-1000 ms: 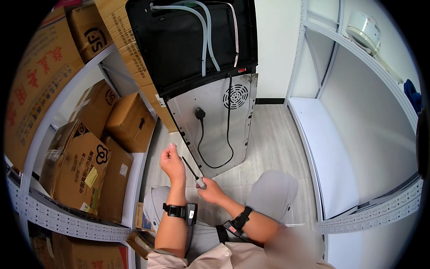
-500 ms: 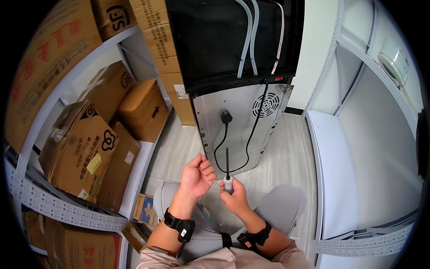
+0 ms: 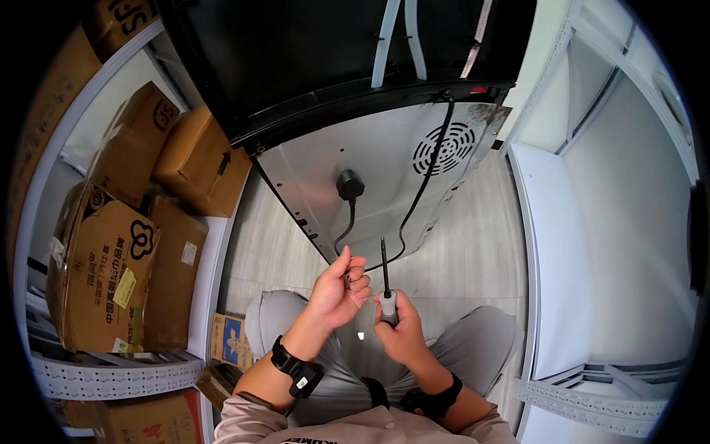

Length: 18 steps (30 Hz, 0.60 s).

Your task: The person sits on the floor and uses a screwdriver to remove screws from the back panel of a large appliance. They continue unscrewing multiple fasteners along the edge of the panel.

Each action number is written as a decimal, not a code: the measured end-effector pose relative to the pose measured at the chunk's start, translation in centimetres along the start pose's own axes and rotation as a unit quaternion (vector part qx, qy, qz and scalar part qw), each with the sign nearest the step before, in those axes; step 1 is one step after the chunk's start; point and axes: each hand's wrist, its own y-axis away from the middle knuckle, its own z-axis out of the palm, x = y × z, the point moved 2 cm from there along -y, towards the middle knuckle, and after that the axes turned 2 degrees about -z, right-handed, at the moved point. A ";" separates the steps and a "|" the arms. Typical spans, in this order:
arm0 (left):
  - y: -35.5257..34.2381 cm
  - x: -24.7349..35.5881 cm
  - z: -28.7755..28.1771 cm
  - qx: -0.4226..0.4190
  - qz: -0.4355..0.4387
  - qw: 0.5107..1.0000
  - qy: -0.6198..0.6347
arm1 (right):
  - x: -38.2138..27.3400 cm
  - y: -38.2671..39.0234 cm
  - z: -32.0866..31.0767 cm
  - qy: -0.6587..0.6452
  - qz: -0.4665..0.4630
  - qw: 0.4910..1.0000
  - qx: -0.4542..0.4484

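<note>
My right hand (image 3: 403,337) grips the grey handle of a screwdriver (image 3: 386,277), its dark shaft pointing up and away from me. Just left of it, my left hand (image 3: 340,292) is closed with curled fingers and the thumb near the index finger; whatever may be between them is too small to make out. Both hands are in the air above my lap, in front of the grey metal back panel (image 3: 310,185) of a tall black appliance (image 3: 318,44). A black plug (image 3: 350,185) lies against that panel, its power cord (image 3: 425,189) looping down and back up.
Round vent slots (image 3: 444,149) pierce the panel at right. Pale tubes (image 3: 416,48) run down the black upper part. Cardboard boxes (image 3: 111,274) fill the left shelf (image 3: 214,259); a white shelf rack (image 3: 551,259) stands at right. A small blue-and-brown box (image 3: 233,340) is beside my left leg.
My view has moved closer to the appliance, which looks larger and more tilted. My left hand has turned slightly, its thumb and fingertips nearer the panel. The screwdriver stays in my right hand.
</note>
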 end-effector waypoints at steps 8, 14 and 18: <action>0.5 0.8 -1.2 -0.081 0.054 0.993 0.066 | 0.8 -0.8 1.9 0.029 -0.010 0.998 -0.056; 1.4 1.9 -1.8 -0.075 0.079 0.992 0.070 | 0.5 -0.9 3.4 0.038 -0.002 0.996 -0.078; 1.8 2.2 -2.2 -0.074 0.097 0.989 0.079 | 0.9 -0.8 3.9 0.042 -0.007 0.996 -0.074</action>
